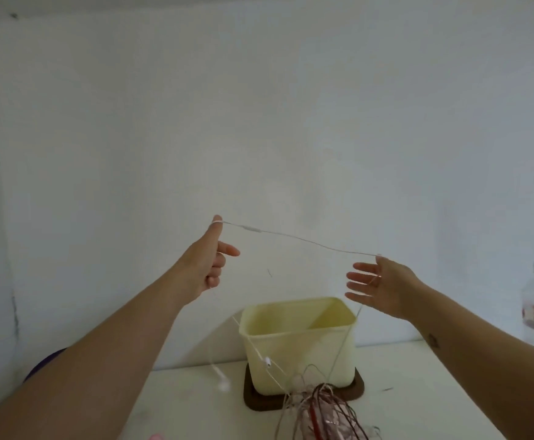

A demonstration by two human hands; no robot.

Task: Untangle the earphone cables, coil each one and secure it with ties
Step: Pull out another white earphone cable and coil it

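Thin white earphone cable [306,242] runs nearly level in mid-air, left end higher. Left hand [207,265]: cable looped round the raised thumb, fingers [216,271] curled on it. Right hand [383,287]: fingers spread, released, cable draped across. Tails hang before the open-topped cream plastic tub [300,354] on the surface [417,392].

The left arm [116,344] and the right arm [468,341] reach forward and up, well apart. The left hand [208,265] keeps its thumb up and its other fingers curled, gripping the earphone cable [303,241]. The right hand [386,289] is open, with fingers straight and spread.
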